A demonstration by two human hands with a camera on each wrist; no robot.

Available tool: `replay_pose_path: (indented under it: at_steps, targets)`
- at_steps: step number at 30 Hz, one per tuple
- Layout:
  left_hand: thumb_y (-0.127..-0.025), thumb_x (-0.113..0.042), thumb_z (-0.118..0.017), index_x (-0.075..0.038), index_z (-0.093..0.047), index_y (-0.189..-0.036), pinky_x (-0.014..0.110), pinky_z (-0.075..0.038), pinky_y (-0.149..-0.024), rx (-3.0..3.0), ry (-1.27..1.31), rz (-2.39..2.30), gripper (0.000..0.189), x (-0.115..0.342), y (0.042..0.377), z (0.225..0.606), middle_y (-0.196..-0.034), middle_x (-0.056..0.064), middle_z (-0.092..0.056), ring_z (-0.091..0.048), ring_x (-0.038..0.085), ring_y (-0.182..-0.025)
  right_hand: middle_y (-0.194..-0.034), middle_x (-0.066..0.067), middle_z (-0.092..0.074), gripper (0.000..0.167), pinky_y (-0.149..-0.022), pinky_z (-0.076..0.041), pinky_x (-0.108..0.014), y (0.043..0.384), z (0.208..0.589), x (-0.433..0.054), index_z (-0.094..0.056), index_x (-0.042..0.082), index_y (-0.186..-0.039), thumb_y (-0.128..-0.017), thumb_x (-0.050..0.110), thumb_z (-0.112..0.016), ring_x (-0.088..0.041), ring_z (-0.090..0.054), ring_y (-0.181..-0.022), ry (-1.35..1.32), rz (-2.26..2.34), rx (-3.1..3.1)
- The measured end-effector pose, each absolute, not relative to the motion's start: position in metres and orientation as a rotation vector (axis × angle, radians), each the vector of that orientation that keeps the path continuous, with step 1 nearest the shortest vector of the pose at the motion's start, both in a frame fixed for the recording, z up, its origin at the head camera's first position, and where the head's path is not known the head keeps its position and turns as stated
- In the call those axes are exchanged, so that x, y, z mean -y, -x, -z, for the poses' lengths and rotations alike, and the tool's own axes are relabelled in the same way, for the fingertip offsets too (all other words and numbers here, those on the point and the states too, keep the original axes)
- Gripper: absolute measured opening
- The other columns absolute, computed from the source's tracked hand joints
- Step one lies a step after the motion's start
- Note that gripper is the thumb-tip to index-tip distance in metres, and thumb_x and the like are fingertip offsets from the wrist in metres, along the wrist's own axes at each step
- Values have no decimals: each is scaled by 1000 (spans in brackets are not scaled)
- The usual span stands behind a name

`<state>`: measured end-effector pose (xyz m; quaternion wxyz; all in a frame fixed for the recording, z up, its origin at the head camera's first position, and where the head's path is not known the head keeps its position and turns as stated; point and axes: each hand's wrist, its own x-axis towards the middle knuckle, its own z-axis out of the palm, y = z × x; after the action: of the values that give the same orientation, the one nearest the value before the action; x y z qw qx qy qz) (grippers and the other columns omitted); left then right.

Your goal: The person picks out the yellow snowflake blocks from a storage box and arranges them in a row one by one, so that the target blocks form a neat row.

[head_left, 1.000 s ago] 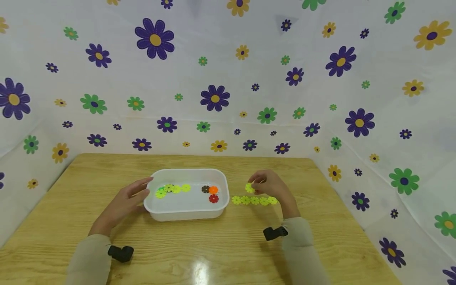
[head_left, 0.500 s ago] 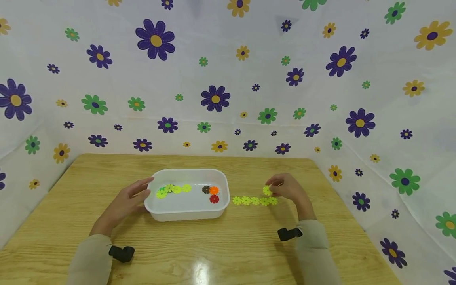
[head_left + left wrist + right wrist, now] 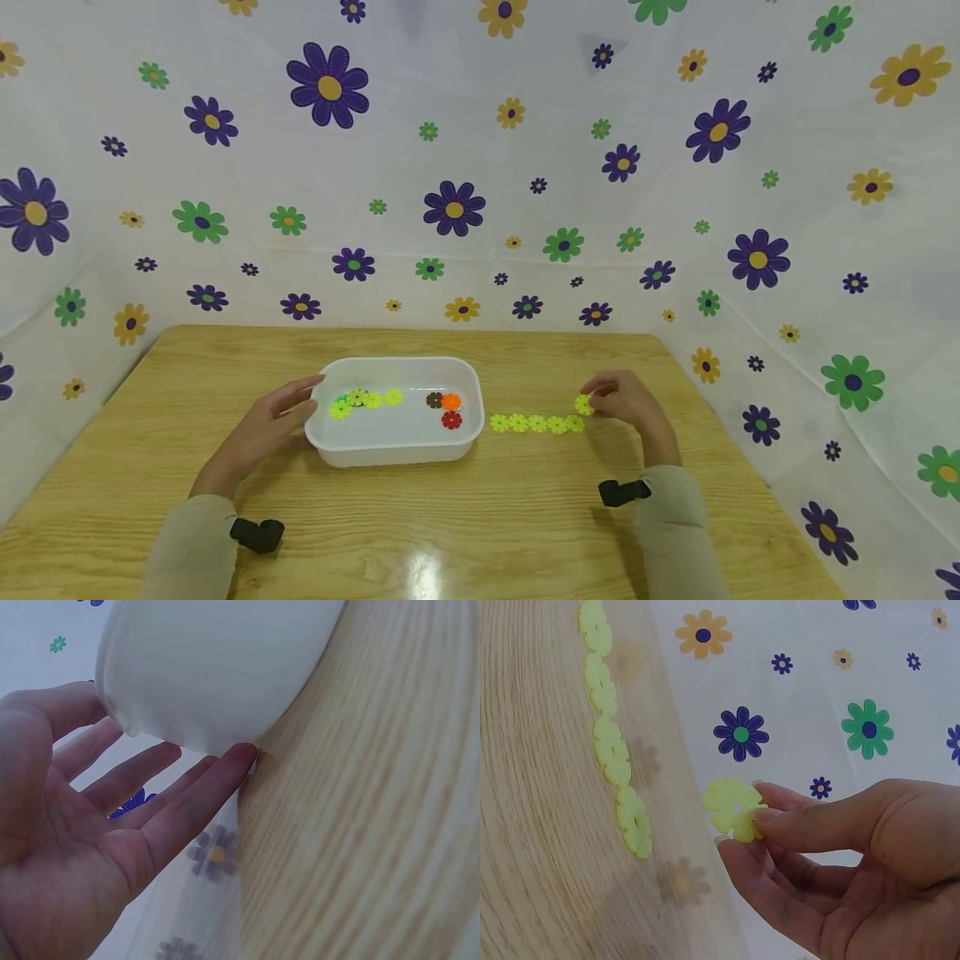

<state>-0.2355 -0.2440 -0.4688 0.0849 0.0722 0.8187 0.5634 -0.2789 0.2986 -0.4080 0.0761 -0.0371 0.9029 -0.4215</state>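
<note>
My right hand (image 3: 626,404) pinches a yellow flower-shaped disc (image 3: 733,807) between thumb and fingers, held above the table. Just below and left of it lies a straight row of several yellow flower discs (image 3: 537,423), side by side. At the left end of a white plastic tub (image 3: 393,454), my left hand (image 3: 262,427) rests its extended fingertips on the outer wall; the left wrist view shows a fingertip (image 3: 241,754) right at the tub's lower edge. Inside the tub are several yellow discs (image 3: 372,400), a brown disc (image 3: 435,400), an orange disc (image 3: 451,402) and a red disc (image 3: 452,420).
The wooden table (image 3: 390,533) carries the tub left of centre and the disc row to its right. A white flower-printed cloth (image 3: 405,158) stands along the back and both sides. Black cameras (image 3: 257,535) sit on both wrists.
My right hand has moved to the right with the yellow disc, from above the row to just past its right end. The left hand stays at the tub.
</note>
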Motion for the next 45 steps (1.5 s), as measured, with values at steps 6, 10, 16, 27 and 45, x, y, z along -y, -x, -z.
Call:
replay_pose_path:
  at_steps: [6,10,16,27,45]
  targets:
    - [-109,-40,-51,-19,-29,-164,54,-57,-102,-2433,-227,-1689,63,244,236,469,-169,27,-24,-37,55,-148,-103,-23,-67,21,-88,-64,-48,280,415,-305,-69,-12,-114,-96,-7,-60,-31,-70,-92,15,1210,-2730]
    - [-109,-40,-51,-19,-29,-164,55,-57,-103,-2443,-228,-1679,63,244,236,470,-168,27,-25,-37,55,-148,-107,-27,-68,20,-86,-65,-47,281,418,-310,-69,-12,-113,-96,-6,-60,-30,-71,-90,4,1173,-2741]
    - [-109,-40,-51,-19,-29,-164,57,-54,-106,-2456,-223,-1667,63,244,235,471,-168,27,-25,-36,55,-148,-102,-24,-68,20,-81,-66,-42,283,422,-314,-69,-11,-112,-95,-4,-62,-28,-71,-85,-38,1129,-2746]
    - [-109,-40,-50,-19,-29,-164,59,-52,-107,-2461,-237,-1670,63,244,233,470,-169,26,-25,-38,54,-148,-106,-24,-69,22,-78,-66,-39,286,429,-320,-68,-12,-115,-95,-2,-62,-24,-72,-83,-69,1124,-2715]
    - [-108,-40,-51,-20,-30,-164,56,-55,-105,-2458,-244,-1682,62,244,234,470,-169,25,-25,-38,53,-148,-108,-26,-71,20,-74,-65,-33,288,437,-320,-70,-10,-112,-95,0,-65,-19,-71,-81,-106,1076,-2716]
